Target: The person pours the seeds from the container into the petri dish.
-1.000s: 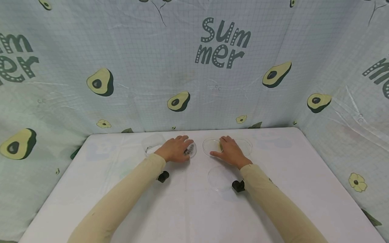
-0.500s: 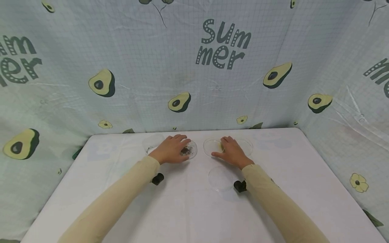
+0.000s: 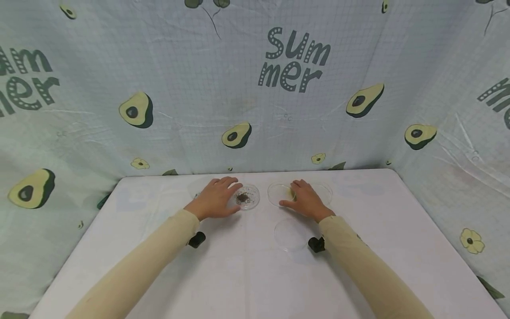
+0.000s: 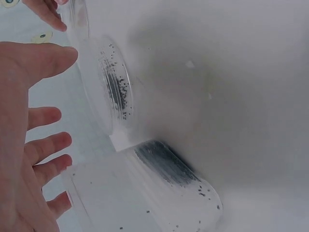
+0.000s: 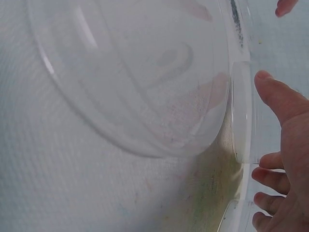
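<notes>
The left hand (image 3: 217, 198) has a released grip: its fingers and thumb stand spread, with a gap between the thumb and the dish of dark specks (image 3: 244, 198) just beside it. That dish is clear and round, rests flat on the surface (image 3: 239, 283), and has its specks gathered mostly near the middle. Close to the same hand's fingertips, a clear container (image 4: 169, 193) with dark grains shows in the left wrist view; the head view hides most of it behind the hand.

The right hand (image 3: 306, 200) reaches over the right part of another clear round dish (image 3: 279, 195), thumb and fingers apart around its side. Whether this grip clasps the dish or only rests there, I cannot tell. A small yellowish patch shows beside the fingers.

Past the right hand lies a further clear dish (image 3: 324, 193), partly covered by it. Nearer the person, a clear round piece (image 3: 288, 235) lies on the surface.

Both arms wear beige sleeves (image 3: 354, 261), each with a black device at the wrist. Behind the surface hangs a pale cloth (image 3: 191, 88) printed with avocados, flowers and "summer".
</notes>
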`<state>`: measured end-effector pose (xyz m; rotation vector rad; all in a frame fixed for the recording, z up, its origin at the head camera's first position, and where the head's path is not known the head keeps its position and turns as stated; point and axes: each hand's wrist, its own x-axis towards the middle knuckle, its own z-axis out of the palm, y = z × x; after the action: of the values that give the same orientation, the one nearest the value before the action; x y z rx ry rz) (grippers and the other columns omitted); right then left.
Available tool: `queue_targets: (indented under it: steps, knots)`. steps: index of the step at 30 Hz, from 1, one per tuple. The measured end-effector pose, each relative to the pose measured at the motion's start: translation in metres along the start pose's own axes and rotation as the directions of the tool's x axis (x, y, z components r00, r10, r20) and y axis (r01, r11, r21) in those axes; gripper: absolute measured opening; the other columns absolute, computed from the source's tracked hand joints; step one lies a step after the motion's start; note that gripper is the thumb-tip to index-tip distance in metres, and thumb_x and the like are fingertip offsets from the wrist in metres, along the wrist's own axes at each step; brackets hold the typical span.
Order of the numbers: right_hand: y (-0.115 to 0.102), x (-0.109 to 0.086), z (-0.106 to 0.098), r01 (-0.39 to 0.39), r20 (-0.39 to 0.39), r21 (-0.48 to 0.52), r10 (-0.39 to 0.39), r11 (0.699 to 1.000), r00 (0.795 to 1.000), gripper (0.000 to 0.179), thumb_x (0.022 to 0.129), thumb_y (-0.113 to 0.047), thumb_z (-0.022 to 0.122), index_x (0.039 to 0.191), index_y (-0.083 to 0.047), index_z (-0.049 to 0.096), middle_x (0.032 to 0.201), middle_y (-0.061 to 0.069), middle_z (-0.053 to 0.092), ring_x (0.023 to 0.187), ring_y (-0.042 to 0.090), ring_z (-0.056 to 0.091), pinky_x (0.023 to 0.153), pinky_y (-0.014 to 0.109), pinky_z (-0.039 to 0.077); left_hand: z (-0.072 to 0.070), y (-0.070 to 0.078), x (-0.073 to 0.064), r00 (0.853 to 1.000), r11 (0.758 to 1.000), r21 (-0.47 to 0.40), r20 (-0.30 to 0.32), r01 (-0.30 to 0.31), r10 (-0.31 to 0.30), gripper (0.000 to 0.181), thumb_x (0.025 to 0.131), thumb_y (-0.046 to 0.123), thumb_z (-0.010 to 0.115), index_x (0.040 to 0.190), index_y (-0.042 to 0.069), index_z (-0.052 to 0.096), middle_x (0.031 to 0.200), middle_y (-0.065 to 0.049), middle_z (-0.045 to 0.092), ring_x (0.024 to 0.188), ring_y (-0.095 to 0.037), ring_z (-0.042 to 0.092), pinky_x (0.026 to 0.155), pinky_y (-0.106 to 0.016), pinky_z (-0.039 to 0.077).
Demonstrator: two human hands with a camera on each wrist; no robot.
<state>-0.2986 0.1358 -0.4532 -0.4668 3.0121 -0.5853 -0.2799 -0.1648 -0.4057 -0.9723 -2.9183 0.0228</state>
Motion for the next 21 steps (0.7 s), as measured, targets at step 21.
queue_targets:
  steps: [21]
  knots:
    - [0.004, -0.002, -0.001, -0.009, 0.020, 0.019, 0.008, 1.000, 1.000, 0.084, 0.086, -0.051, 0.067, 0.144, 0.004, 0.040, 0.150, 0.022, 0.038, 0.141, 0.038, 0.033, 0.116, 0.051, 0.031, 0.000, -0.027, -0.026, 0.995, 0.997, -0.032, -0.068, 0.065, -0.067, 0.066, 0.088, 0.044, 0.064, 0.142, 0.011, 0.046, 0.149, -0.014, 0.042, 0.140, -0.033, 0.037, 0.112, -0.056, 0.032]
